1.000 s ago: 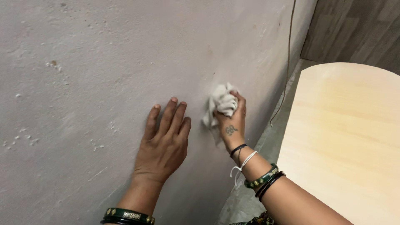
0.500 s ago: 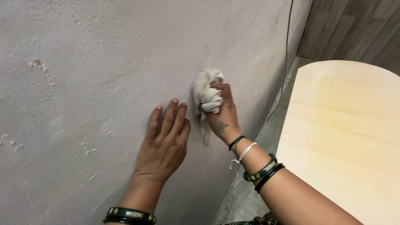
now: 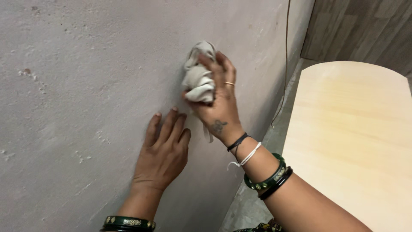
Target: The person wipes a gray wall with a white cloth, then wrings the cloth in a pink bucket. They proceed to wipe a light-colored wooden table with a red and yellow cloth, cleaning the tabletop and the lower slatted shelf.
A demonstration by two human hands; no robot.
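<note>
Right hand [image 3: 216,107] is being kept clenched around one crumpled whitish cloth [image 3: 198,77], which is being pressed against the grey wall [image 3: 86,64]. One left hand [image 3: 163,150] is being laid flat and released on the wall, at seven o'clock from the cloth, fingers pointing to twelve. One pale wooden bench [image 3: 356,137] is being seen at three o'clock.

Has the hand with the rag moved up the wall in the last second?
Yes. The right hand and its rag have climbed up the wall, now above the fingertips of the flat left hand.
</note>
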